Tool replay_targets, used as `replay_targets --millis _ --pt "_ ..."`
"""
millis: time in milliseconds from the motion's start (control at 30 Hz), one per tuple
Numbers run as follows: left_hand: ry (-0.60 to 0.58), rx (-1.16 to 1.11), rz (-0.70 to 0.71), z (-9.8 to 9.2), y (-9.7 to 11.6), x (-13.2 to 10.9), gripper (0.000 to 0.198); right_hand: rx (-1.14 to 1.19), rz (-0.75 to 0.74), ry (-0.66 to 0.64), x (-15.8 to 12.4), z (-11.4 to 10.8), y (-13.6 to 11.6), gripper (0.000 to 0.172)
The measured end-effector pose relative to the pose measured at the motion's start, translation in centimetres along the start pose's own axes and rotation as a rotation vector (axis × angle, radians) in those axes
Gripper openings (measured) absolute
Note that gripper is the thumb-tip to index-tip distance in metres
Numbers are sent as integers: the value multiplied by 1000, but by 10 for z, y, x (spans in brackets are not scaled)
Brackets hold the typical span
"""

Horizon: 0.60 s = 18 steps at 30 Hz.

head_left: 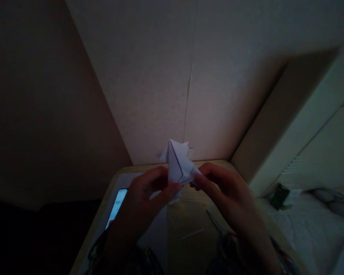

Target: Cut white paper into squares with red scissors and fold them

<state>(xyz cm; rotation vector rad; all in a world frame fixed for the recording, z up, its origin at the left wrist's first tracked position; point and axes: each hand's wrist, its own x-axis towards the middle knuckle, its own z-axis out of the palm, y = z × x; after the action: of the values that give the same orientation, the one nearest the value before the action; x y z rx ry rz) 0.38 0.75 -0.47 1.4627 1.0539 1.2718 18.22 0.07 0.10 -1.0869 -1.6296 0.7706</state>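
Observation:
A folded white paper figure (176, 162), with pointed tips at its top and a flap at its left, is held up above the small wooden table. My left hand (149, 196) pinches its lower left part, the thumb lying across the front near the bottom fold. On the other side, my right hand (220, 187) grips the lower right corner between thumb and fingers. The backs of the paper and some fingertips are hidden behind it.
Below lies the wooden table (189, 210), bearing a lit phone (119, 202) at left, scissors (215, 221) by my right wrist and a thin white strip (192, 234). Walls rise behind and to the left. A dark green and white packet (281, 196) lies at right beyond the table.

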Motion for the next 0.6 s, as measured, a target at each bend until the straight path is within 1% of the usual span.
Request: replay_targets --millis 100,167,233,300,367,467,533,600 --pt "18 15 -1 -1 0 1 4 -36 -12 -29 1 0 0 27" --pt "37 63 2 -3 0 2 12 -76 -19 -60 2 -1 1 27" --pt "53 118 -2 -4 0 3 17 -90 -19 -53 3 -3 3 21" --pt "62 168 2 -4 1 3 19 -76 -22 -34 3 -6 5 13" --pt "53 218 13 -2 1 5 18 -56 -26 -48 2 -9 8 9" --pt "-60 296 26 2 -2 8 21 -77 19 -149 0 -16 14 10" --pt "-143 337 10 3 -6 12 20 -161 60 -230 -1 -20 21 16" --pt "-204 373 -26 1 -11 15 19 -276 95 -295 -1 -25 35 21"
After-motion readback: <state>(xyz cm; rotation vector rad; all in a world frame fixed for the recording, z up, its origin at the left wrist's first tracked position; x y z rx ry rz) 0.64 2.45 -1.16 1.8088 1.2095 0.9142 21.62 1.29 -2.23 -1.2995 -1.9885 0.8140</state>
